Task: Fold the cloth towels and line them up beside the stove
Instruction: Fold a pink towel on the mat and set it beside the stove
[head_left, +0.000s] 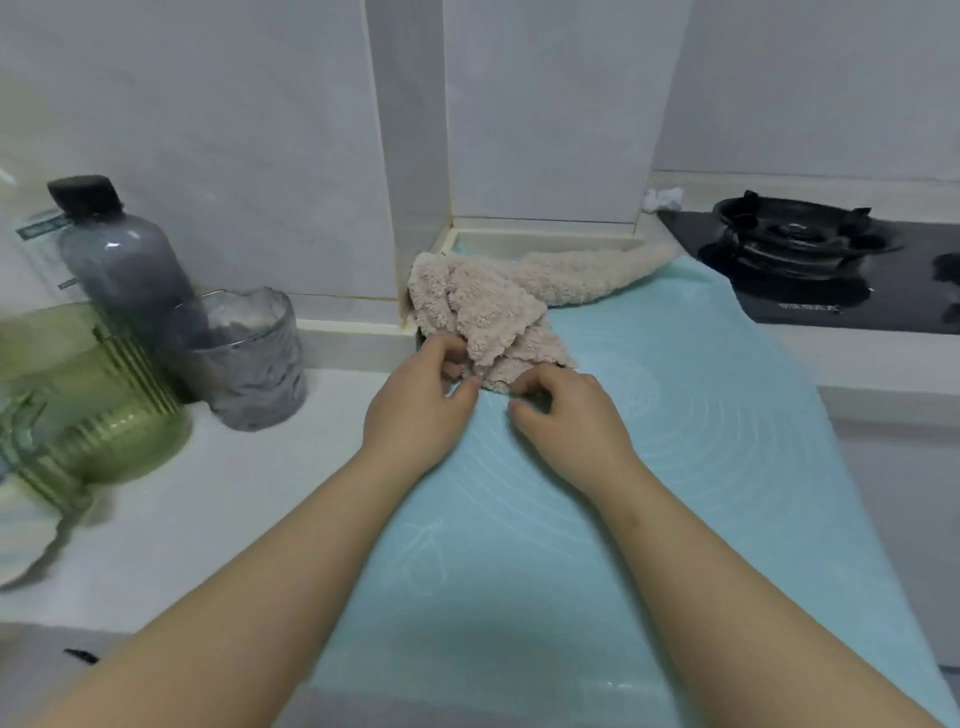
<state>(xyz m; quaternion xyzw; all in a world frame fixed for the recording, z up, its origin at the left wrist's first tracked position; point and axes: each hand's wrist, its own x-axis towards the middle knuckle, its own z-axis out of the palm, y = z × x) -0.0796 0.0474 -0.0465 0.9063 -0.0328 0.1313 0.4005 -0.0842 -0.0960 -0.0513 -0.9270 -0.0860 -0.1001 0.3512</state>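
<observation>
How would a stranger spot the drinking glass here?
On the white counter left of the pale blue mat stand a ribbed green glass jar, a tall grey black-capped bottle and a short clear glass tumbler. It alone is wavy-rimmed and nearest the mat.

Reaching forward, forearms side by side. Pinching the towel (483, 312) with left hand (421, 402) and right hand (569, 415), fingers curled.

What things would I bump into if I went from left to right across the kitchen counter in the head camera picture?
green ribbed jar → grey cup → beige towel → stove burner
</observation>
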